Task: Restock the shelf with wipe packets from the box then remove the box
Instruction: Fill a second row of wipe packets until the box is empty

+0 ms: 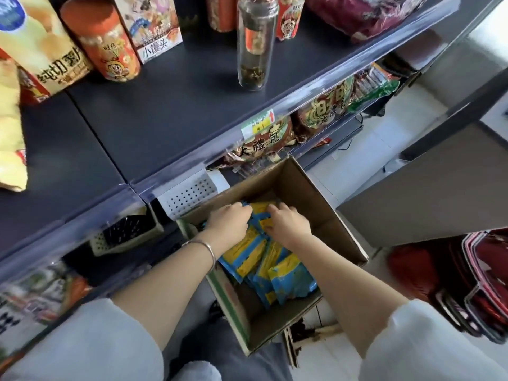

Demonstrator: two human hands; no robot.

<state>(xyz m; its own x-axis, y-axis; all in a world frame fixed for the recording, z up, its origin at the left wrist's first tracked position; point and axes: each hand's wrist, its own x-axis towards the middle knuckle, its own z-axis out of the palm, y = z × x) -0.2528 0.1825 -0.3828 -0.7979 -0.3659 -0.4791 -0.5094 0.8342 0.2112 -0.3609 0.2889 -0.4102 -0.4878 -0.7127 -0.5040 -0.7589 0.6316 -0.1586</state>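
**A:** Where are the wipe packets (264,259) lying?

**B:** They're heaping in the open box (332,215), which is sitting low against the shelf (165,111). Your left hand (228,224) and right hand (288,226) are both reaching in, fingers curling onto packets at the far end.

**A:** How far along am I getting?

**B:** You're looking early on. Many packets are waiting in the box, I'm seeing none on the shelf, and the box is awaiting removal.
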